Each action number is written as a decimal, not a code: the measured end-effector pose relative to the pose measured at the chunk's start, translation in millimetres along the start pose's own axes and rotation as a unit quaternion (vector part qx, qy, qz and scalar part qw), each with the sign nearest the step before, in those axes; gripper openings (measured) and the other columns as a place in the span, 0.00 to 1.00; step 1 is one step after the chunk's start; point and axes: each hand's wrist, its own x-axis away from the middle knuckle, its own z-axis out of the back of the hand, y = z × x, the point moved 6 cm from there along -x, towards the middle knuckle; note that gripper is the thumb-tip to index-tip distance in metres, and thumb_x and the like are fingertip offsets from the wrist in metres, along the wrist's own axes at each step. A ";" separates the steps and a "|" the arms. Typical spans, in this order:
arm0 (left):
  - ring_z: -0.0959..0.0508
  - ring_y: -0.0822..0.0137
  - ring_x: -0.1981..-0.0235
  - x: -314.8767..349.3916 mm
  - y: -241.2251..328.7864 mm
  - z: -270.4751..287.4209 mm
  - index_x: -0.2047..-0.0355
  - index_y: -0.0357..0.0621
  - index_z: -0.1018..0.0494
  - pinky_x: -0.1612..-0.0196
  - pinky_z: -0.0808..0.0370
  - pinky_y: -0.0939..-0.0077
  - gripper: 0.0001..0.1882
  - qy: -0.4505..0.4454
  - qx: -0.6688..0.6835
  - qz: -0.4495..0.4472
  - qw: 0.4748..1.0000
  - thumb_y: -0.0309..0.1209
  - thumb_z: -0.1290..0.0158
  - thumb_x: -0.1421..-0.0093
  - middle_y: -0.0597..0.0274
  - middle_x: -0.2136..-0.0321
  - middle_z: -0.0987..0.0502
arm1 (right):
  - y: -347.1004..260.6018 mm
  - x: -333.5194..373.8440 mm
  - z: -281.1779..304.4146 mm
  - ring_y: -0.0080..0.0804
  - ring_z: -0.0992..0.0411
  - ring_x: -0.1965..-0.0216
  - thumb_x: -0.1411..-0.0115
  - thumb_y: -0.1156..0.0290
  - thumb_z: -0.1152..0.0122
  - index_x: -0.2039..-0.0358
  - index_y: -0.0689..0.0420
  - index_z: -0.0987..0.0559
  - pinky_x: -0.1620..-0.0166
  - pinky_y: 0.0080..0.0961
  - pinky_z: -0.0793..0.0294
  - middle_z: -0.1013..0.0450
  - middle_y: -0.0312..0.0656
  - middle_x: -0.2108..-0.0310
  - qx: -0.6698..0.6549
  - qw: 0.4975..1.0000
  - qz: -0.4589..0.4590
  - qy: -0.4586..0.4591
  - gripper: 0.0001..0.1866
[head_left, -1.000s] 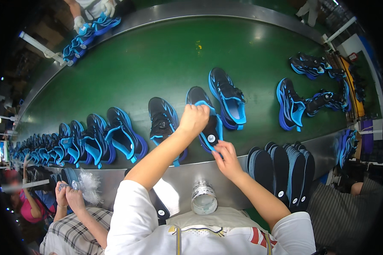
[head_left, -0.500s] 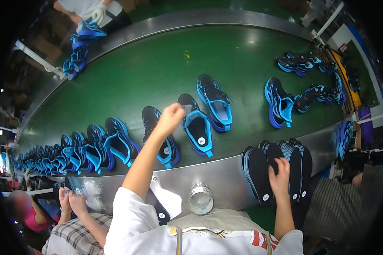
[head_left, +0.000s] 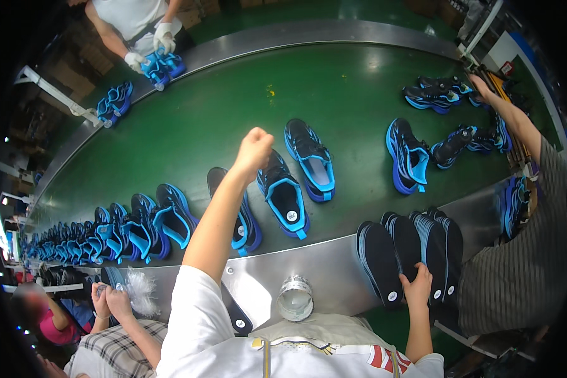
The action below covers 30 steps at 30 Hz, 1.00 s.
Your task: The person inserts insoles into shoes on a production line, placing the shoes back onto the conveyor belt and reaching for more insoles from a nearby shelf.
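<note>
L hand (head_left: pixel 256 150): forearm reaches well fwd, up across the wide green conveyor belt (head_left: pixel 353 107); fingers curled into a fist, knuckles up. Can't tell if anything is inside. Fist overlaps toe of a black low-top shoe w/ bright blue collar and blue-purple sole (head_left: pixel 282 200); contact unclear. That shoe sits on belt, toe away, dark insole w/ white round sticker in its heel.

R hand (head_left: pixel 417 285): forearm short, near vertical; wrist low, fingers pointing up. Thumb and fingers bent, touching heel end of a stack of black foot-shaped insoles w/ pale blue edges (head_left: pixel 402 242), 2nd from L of several stacks by grey metal belt rim (head_left: pixel 334 255). Pinched or merely touching: can't tell.

Clear round container (head_left: pixel 295 299) stands btwn forearms, nr torso.
</note>
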 end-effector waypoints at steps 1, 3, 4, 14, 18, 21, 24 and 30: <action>0.33 0.66 0.86 -8.4 3.7 -6.6 0.71 0.41 0.37 0.81 0.34 0.73 0.08 0.040 -0.172 -0.071 0.982 0.32 0.54 0.48 0.60 0.83 0.32 | 1.1 1.5 0.3 0.49 0.39 0.55 0.59 0.67 0.36 0.58 0.62 0.35 0.53 0.37 0.38 0.36 0.51 0.58 0.004 1.000 -0.004 0.014 0.28; 0.30 0.60 0.84 -5.7 11.7 -37.0 0.67 0.44 0.37 0.79 0.31 0.66 0.13 0.021 -0.315 -0.259 0.913 0.38 0.51 0.47 0.55 0.81 0.30 | 5.9 3.2 -1.8 0.49 0.39 0.55 0.58 0.65 0.37 0.57 0.62 0.35 0.53 0.37 0.38 0.35 0.51 0.59 0.006 1.000 -0.004 0.029 0.28; 0.28 0.54 0.80 1.7 11.8 -55.9 0.62 0.46 0.38 0.74 0.31 0.63 0.17 -0.003 -0.382 -0.270 0.884 0.41 0.51 0.47 0.50 0.78 0.28 | 7.8 5.0 -2.1 0.49 0.39 0.55 0.58 0.65 0.38 0.57 0.62 0.35 0.53 0.37 0.38 0.35 0.51 0.59 -0.003 0.999 -0.007 0.034 0.28; 0.25 0.53 0.75 -9.7 -11.7 -102.4 0.58 0.46 0.34 0.71 0.30 0.61 0.18 -0.057 -0.540 -0.322 0.775 0.38 0.51 0.47 0.52 0.80 0.26 | 7.1 -26.0 43.5 0.38 0.30 0.66 0.51 0.73 0.42 0.66 0.66 0.25 0.63 0.25 0.31 0.30 0.49 0.65 -0.236 0.966 0.031 0.098 0.12; 0.24 0.59 0.74 -14.1 -16.5 -78.3 0.64 0.39 0.29 0.69 0.29 0.68 0.18 0.035 -0.362 -0.282 0.888 0.41 0.50 0.47 0.48 0.79 0.26 | -80.1 -75.3 86.7 0.23 0.32 0.72 0.49 0.76 0.44 0.71 0.67 0.25 0.70 0.16 0.33 0.30 0.43 0.67 -0.332 0.926 0.176 0.036 0.08; 0.27 0.70 0.77 -16.7 -26.3 -85.0 0.66 0.36 0.28 0.70 0.31 0.74 0.19 -0.051 -0.294 -0.105 0.949 0.42 0.50 0.46 0.56 0.80 0.26 | -149.8 -99.5 90.0 0.20 0.33 0.77 0.51 0.73 0.41 0.76 0.68 0.25 0.74 0.16 0.34 0.29 0.40 0.75 -0.400 0.879 0.214 -0.147 0.09; 0.33 0.76 0.78 -21.0 -48.6 -80.3 0.69 0.31 0.27 0.73 0.34 0.77 0.21 -0.055 -0.208 -0.077 0.974 0.42 0.50 0.46 0.63 0.82 0.30 | -198.7 -108.9 52.3 0.20 0.33 0.80 0.55 0.74 0.39 0.78 0.66 0.23 0.77 0.15 0.36 0.29 0.39 0.82 -0.381 0.832 0.062 -0.398 0.07; 0.34 0.74 0.81 -22.5 -46.2 -87.5 0.73 0.29 0.27 0.76 0.34 0.73 0.22 -0.049 -0.249 -0.068 0.965 0.43 0.49 0.47 0.62 0.85 0.31 | -257.0 -125.0 -24.3 0.23 0.34 0.85 0.59 0.72 0.39 0.84 0.63 0.24 0.80 0.20 0.35 0.31 0.39 0.87 -0.256 0.864 0.125 -0.414 0.07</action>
